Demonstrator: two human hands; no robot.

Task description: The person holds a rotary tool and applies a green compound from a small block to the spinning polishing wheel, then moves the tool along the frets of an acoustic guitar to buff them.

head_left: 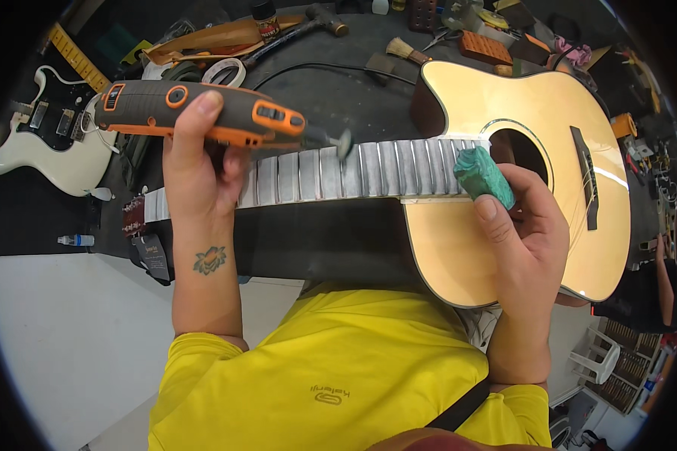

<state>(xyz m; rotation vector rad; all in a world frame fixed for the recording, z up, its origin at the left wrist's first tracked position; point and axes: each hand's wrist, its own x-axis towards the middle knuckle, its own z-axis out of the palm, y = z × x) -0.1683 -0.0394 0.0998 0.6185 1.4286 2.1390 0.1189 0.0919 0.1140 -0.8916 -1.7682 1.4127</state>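
Observation:
My left hand (pixel 199 143) is wrapped round an orange and grey rotary tool (pixel 229 111), its thumb on top of the body. A small round polishing wheel (pixel 344 144) at the tool's tip hangs over the guitar neck. Between thumb and fingers, my right hand (pixel 530 225) grips a green block of polishing compound (pixel 483 177) above the end of the fretboard. Beneath both lies an acoustic guitar (pixel 447 248) with a pale top. Silvery tape (pixel 301 177) covers its fretboard between the frets. Whether the wheel is spinning, I cannot tell.
A white electric guitar (pixel 49 143) lies at the far left. Along the back of the dark bench are a hammer (pixel 327 20), a roll of tape (pixel 223 72), a brush (pixel 408 50) and a brown block (pixel 486 48). A black cord (pixel 316 66) crosses the bench. Another person's arm (pixel 663 282) shows far right.

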